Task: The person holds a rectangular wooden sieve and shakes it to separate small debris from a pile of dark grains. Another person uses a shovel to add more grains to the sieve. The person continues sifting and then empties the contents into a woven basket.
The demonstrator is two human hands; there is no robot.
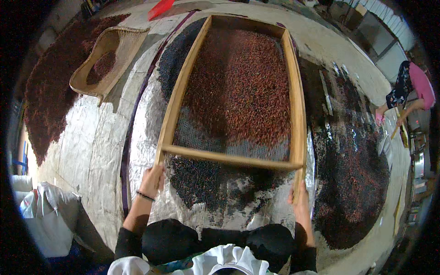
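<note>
My left hand (151,179) grips the left handle of a large wooden-framed sieve (233,158), and my right hand (299,196) holds its right handle. The sieve reaches away from my knees. Reddish-brown dried berries or seeds (254,89) cover most of its mesh, while grey mesh (202,132) shows along the near end and the left side. The near crossbar is blurred. Beneath the sieve, dark small grains (196,178) lie on a silvery plastic sheet (146,127), showing in front of the crossbar and past the left rail.
On the left, a woven scoop basket (113,65) stands beside a reddish-brown heap (51,92). Dark material (350,178) spreads at right. A person (417,82) bends there, holding a stick. White sacks (48,220) sit at lower left; a red object (161,9) lies beyond.
</note>
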